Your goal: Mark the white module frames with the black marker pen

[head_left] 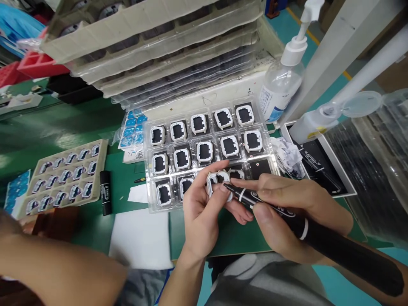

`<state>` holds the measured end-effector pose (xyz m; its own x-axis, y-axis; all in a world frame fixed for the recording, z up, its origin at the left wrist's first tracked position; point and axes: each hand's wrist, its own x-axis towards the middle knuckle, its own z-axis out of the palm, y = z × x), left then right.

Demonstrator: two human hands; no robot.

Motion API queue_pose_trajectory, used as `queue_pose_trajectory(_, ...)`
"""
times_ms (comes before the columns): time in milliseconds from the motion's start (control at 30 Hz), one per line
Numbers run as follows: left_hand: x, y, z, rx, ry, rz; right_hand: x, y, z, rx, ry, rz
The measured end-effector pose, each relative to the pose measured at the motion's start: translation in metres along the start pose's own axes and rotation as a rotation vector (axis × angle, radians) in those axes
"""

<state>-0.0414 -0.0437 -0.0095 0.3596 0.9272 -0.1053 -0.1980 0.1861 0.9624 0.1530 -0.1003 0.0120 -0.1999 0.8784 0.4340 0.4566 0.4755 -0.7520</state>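
Observation:
My left hand (204, 208) pinches a white watch case frame (211, 183) between thumb and fingers, above the near edge of a clear plastic tray (204, 169). In my right hand (287, 208) is a black marker pen (344, 250), its tip against or very close to the frame beside my left thumb. Similar white frames with dark centres fill several pockets of the tray, while one pocket at the near right shows only a black bottom. My hands partly cover the tray's front row.
Stacked trays (159, 46) rise behind. A pump bottle (282, 83) stands at the back right, near crumpled paper (288, 155) in a white box. Leftward lie a beige tray (103, 157) of small parts, another black marker (105, 193) and a white cloth (140, 238). Another person's arm (63, 267) reaches in.

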Motion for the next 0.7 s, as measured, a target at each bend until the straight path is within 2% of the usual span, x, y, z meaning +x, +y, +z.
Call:
queue_pose_trajectory(100,0.000,0.003,0.001,-0.047,-0.023,-0.022,-0.002,0.001,-0.006,-0.030,-0.042,-0.009)
queue_pose_trajectory(200,0.000,0.006,0.000,-0.138,-0.097,-0.061,-0.006,-0.002,-0.004,0.002,-0.040,0.021)
queue_pose_trajectory(367,0.000,0.011,-0.003,-0.306,-0.205,-0.145,-0.008,-0.011,0.002,0.115,0.023,0.130)
queue_pose_trajectory(600,0.003,0.009,-0.005,-0.416,-0.258,-0.205,-0.006,-0.006,-0.006,0.087,-0.025,0.031)
queue_pose_trajectory(700,0.002,0.009,-0.002,-0.355,-0.237,-0.178,-0.006,-0.004,-0.004,0.107,0.024,0.028)
